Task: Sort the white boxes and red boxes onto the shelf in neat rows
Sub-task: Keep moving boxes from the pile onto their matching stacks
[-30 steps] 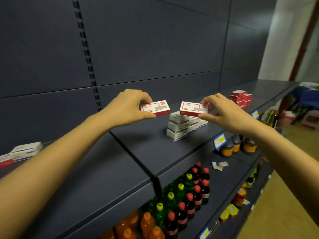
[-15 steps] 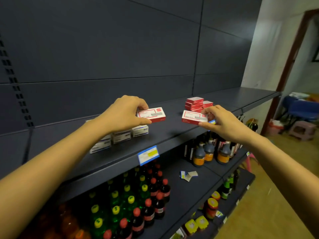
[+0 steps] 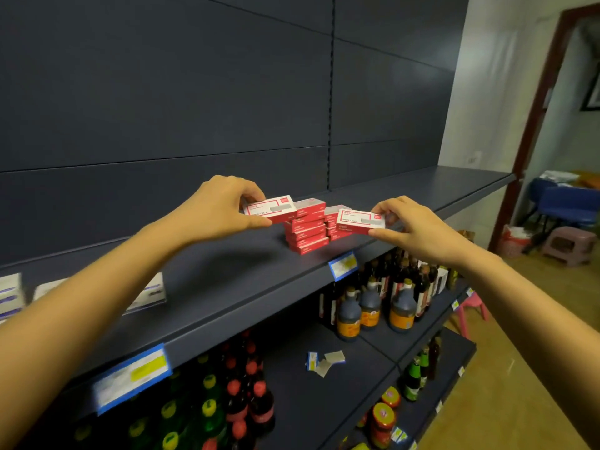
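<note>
My left hand (image 3: 216,211) grips a red box (image 3: 271,209) by its left end, held just above and left of a stack of red boxes (image 3: 306,230) on the dark shelf (image 3: 227,271). My right hand (image 3: 410,227) pinches a second red box (image 3: 360,220) by its right end, in front of a lower stack of red boxes (image 3: 334,222) that it partly hides. White boxes (image 3: 147,292) stand blurred at the far left of the same shelf, partly behind my left forearm.
Blue-and-yellow price tags (image 3: 342,265) hang on the shelf's front edge. Below stand dark sauce jugs (image 3: 370,306) and coloured-cap bottles (image 3: 240,404). A doorway with a pink stool (image 3: 566,245) and blue chair (image 3: 565,206) lies at the right.
Both hands carried their red boxes rightward along the shelf. The red stacks are now directly between and under the hands; the white boxes have slid to the far left of the view.
</note>
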The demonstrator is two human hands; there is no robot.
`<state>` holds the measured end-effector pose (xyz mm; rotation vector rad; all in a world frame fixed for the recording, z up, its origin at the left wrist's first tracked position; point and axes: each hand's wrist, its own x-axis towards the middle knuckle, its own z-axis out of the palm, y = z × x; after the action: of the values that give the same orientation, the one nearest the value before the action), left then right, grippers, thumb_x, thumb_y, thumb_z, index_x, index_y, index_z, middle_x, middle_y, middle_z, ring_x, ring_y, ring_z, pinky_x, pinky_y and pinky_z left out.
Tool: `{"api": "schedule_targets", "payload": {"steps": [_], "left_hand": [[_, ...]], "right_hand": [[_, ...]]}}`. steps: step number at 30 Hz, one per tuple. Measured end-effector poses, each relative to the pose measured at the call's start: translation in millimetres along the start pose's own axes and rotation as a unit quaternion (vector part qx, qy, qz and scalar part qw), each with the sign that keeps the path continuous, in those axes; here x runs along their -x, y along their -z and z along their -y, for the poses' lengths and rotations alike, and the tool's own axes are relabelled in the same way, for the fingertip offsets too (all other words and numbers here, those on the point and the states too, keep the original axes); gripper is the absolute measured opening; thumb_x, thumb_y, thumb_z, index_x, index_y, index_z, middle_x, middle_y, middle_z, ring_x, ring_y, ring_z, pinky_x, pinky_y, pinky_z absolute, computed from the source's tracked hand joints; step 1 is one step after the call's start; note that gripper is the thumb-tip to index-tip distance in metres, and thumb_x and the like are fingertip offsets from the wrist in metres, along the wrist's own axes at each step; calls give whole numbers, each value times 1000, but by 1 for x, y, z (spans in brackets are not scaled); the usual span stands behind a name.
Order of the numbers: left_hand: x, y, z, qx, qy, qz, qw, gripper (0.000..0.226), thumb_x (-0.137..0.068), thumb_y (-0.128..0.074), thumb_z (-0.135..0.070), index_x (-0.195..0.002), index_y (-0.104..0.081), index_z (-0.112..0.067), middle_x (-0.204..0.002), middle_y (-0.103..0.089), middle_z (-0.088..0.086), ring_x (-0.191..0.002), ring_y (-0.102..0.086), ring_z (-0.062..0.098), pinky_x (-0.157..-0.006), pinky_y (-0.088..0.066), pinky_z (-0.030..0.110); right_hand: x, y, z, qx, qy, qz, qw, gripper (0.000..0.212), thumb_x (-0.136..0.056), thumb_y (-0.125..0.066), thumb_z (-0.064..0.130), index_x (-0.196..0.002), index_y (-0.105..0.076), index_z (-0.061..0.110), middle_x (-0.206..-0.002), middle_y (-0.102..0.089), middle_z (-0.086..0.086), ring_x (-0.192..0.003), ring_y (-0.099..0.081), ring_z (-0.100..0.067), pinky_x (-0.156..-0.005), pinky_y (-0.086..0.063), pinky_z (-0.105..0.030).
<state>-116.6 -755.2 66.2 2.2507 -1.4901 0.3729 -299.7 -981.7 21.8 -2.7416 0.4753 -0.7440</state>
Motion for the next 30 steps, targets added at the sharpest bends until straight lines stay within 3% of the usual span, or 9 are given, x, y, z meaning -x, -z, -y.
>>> {"api": "schedule_targets", "payload": {"steps": [12, 19, 25, 30], "left_hand": [[-99, -40, -2, 2, 48, 16, 999, 39, -77, -69, -34, -109, -62, -14, -107, -67, 2, -93, -63, 17, -84, -53, 36], [-112, -64, -3, 28, 103, 56, 993, 37, -79, -65, -34, -111, -59, -16, -102, -63, -5, -93, -63, 14, -73, -49, 15], [-110, -69, -6, 61, 152, 29, 986, 35, -78, -66, -35, -110, -60, -21, -103, -63, -10, -96, -63, 8, -75, -50, 10], [-104, -69, -21, 64, 195, -11, 979, 48, -68, -54, -55, -107, -59, -29, -98, -58, -22, -94, -59, -2, -71, -45, -1]], "right_hand": [[-107, -7, -73, -16, 43, 53, 998, 39, -85, -58, 40, -118, -52, 20, -121, -52, -2, -110, -50, -16, -92, -48, -45], [-147, -25, -92, -61, 135, 116, 982, 34, -84, -59, 41, -113, -53, 24, -118, -53, 4, -111, -49, -11, -92, -47, -36], [-177, -38, -102, -92, 204, 174, 959, 33, -85, -60, 39, -114, -53, 25, -120, -54, 4, -110, -49, -7, -92, -45, -28], [-192, -48, -109, -98, 246, 242, 933, 37, -84, -59, 42, -116, -52, 26, -123, -54, 9, -113, -47, -5, -92, -39, -21]]}}
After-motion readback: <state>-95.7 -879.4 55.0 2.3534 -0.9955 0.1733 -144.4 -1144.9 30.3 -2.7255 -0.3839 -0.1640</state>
